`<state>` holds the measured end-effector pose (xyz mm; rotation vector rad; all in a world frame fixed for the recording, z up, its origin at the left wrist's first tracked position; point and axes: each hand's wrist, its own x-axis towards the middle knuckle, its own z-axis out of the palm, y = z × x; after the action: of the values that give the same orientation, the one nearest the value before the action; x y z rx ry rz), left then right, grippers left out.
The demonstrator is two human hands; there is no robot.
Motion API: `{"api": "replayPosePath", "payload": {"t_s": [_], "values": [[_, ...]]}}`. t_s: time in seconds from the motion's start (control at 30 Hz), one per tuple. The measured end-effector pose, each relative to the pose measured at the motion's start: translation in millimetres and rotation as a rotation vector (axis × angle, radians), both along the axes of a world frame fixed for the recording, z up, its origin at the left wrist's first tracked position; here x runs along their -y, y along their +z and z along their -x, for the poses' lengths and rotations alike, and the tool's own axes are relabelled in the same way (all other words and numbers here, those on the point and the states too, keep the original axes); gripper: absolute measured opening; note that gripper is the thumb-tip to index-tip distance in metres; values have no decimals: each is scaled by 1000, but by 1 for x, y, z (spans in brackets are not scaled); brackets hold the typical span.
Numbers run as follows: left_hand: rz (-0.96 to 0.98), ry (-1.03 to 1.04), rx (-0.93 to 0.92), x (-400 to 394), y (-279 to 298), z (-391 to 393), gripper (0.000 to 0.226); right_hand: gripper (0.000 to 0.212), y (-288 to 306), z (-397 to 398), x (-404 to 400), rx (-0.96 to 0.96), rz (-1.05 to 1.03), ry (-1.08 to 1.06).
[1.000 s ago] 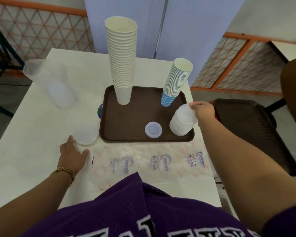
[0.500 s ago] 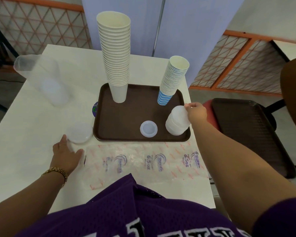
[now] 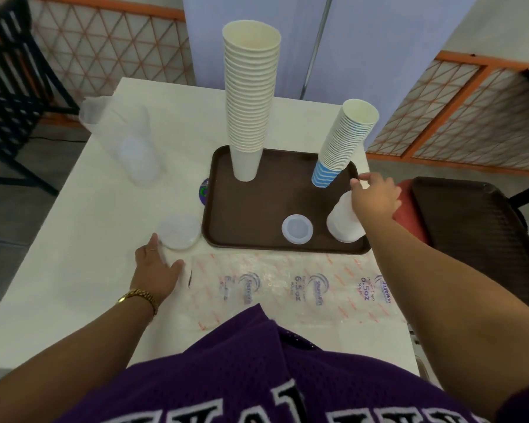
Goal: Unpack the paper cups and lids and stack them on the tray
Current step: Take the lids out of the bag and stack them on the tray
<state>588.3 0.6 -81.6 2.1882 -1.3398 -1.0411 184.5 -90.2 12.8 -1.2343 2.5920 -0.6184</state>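
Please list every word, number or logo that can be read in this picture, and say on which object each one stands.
"6.5oz": printed twice on the flat clear plastic cup wrapper lying on the white table, in front of the brown tray.
"Paper Cups": above the right "6.5oz", barely legible.
Swirl logo with a brand name: repeated on the wrapper, too blurred to read surely.
Large white letters on the purple jersey: cut off, unreadable.
Round sticker beside the tray: too small to read.

1. One view only, from a camera on the person's head, close above the table (image 3: 74,270).
2. It faces forward and steeply down, with the brown tray (image 3: 275,196) mid-frame.
3. The wide lens takes in both forearms, the purple shirt (image 3: 257,377) at the bottom edge, and the lattice railing (image 3: 104,41) beyond.
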Motion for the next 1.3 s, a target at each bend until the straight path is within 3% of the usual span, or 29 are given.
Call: {"api": "replayPosePath", "payload": {"t_s": [0.2, 0.37, 0.5, 0.6, 0.83, 1.03, 1.3], "values": [[1, -46, -65, 0, 6, -10, 81, 29, -3, -87, 9, -36, 41, 470], [-25, -97, -84, 3, 2, -29, 78, 29, -13, -177, 2, -102, -154, 978], [-41, -122, -76, 5, -1, -42, 76, 41, -27, -244, -3, -228, -293, 1277], [-32, -143, -63, 4, -3, -51, 76, 65, -38, -276, -4, -267, -419, 1308], [-13, -176, -74, 1, -4, -67, 73, 108, -52, -312, 10, -313, -487, 1352], [-2, -200, -84, 1, -5, -71, 72, 94, -58, -326, 14, -397, -501, 1373], [-18, -218, -65, 3, -5, -72, 71, 84, -40, -318, 18, -10, -523, 1220]]}}
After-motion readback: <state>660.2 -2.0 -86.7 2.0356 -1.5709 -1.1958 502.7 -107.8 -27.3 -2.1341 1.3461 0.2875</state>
